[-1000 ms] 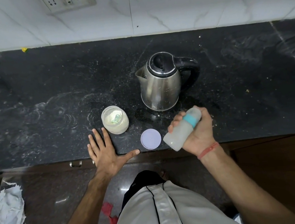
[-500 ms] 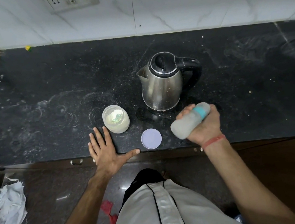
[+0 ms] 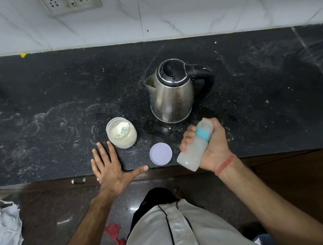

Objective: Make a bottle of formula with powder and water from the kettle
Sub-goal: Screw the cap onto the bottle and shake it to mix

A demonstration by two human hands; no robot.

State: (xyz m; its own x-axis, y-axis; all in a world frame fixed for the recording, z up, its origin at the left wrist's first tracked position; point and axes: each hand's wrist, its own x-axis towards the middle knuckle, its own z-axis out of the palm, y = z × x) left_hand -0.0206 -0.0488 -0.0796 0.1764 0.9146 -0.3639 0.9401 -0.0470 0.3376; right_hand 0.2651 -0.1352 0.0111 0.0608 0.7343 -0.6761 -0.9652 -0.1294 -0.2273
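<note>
- Right hand (image 3: pixel 212 146) clenched round a cloudy translucent baby bottle with a teal collar (image 3: pixel 195 146), held tilted above the front edge of the black speckled stone worktop (image 3: pixel 54 115); base points toward the person, cap end away.
- Bottle holds milky liquid; level hard to read through the blur.
- Left hand (image 3: pixel 109 167) released, flat on the worktop, fingers spread, gripping nothing.
- Open clear plastic jar of pale powder (image 3: pixel 121 133) just beyond the left fingertips, a greenish scoop inside.
- Round lilac lid (image 3: pixel 161 154) lies flat between the two hands, near the edge.
- Stainless steel kettle with black lid and handle (image 3: pixel 170 92) stands upright behind the lid, spout to the left.
</note>
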